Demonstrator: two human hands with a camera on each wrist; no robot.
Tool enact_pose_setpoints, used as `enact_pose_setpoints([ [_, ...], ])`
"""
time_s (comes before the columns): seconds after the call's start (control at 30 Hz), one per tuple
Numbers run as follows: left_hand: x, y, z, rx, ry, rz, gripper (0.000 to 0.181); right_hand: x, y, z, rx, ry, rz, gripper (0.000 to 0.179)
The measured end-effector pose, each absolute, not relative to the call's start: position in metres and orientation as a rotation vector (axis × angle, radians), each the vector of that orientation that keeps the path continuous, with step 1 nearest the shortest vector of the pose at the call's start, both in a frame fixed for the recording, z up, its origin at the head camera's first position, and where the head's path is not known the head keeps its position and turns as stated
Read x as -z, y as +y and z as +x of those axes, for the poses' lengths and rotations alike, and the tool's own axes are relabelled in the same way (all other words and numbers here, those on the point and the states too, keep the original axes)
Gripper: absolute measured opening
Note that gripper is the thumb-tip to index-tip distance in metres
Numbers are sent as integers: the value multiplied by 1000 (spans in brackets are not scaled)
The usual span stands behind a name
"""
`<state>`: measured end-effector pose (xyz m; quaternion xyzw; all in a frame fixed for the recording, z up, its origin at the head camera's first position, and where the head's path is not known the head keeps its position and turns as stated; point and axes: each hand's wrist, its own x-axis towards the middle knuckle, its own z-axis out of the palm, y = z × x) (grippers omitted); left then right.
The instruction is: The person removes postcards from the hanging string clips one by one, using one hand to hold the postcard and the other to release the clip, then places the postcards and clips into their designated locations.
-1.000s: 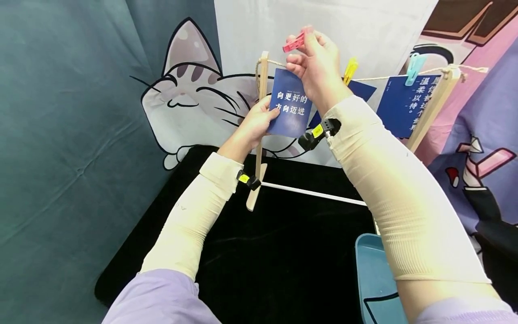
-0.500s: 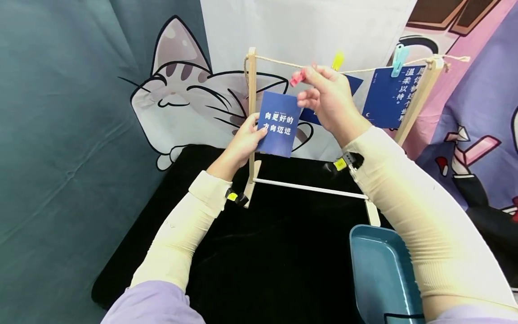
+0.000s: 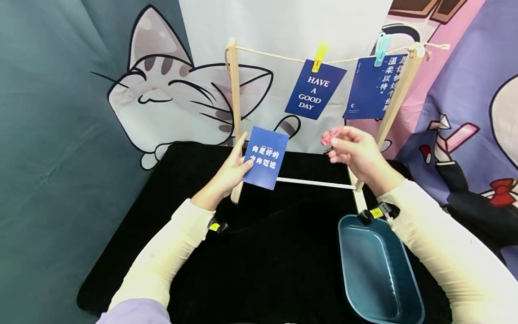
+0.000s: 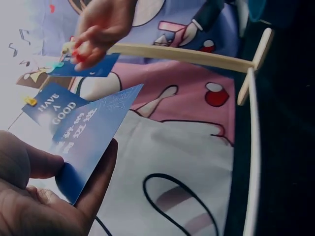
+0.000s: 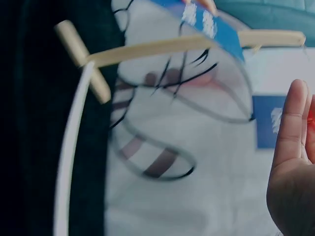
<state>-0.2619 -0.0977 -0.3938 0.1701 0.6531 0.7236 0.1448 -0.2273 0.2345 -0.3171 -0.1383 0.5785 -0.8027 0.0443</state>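
My left hand pinches a blue card with white lettering between thumb and fingers, in front of the rack's left post. In the left wrist view the thumb lies across the lower part of the card. Off to the right, below the hanging cards, my right hand pinches a small pinkish-red clothespin, blurred and partly covered by the fingers. Above, a rope runs between the wooden posts. A yellow clothespin and a light blue clothespin each hold a blue card on it.
A blue-green plastic tray stands on the black cloth at the right front, under my right forearm. The rack's right post leans close beyond my right hand. A white rod joins the rack's feet low down.
Both hands have come down from the rope. The left hand has lowered the card; the right has moved down and to the right with the clothespin, uncovering the middle card. The head view has shifted.
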Motion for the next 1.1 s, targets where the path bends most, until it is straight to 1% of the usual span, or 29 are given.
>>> enact_pose_setpoints([
  [0.17, 420, -121, -248, -2064, 1884, 483, 76, 362, 268, -204, 2352, 1853, -342, 17],
  [0.27, 437, -138, -238, -2050, 1885, 403, 75, 392, 287, -186, 2265, 1921, -312, 17],
  [0.37, 452, -154, -230, -2017, 1903, 335, 70, 418, 302, -168, 2169, 1968, -280, 15],
  [0.47, 467, -165, -221, -1939, 1974, 316, 60, 437, 315, -151, 2022, 2042, -262, 12],
  [0.63, 492, -171, -204, -1755, 2115, 342, 46, 453, 328, -124, 1664, 2190, -206, 23],
  [0.7, 502, -172, -198, -1692, 2116, 351, 44, 458, 330, -115, 1527, 2205, -177, 22],
  [0.9, 526, -168, -184, -1552, 2054, 321, 41, 466, 332, -98, 1161, 2291, -170, 4],
  [1.1, 533, -165, -180, -1375, 2060, 358, 43, 472, 331, -95, 958, 2424, -213, 11],
])
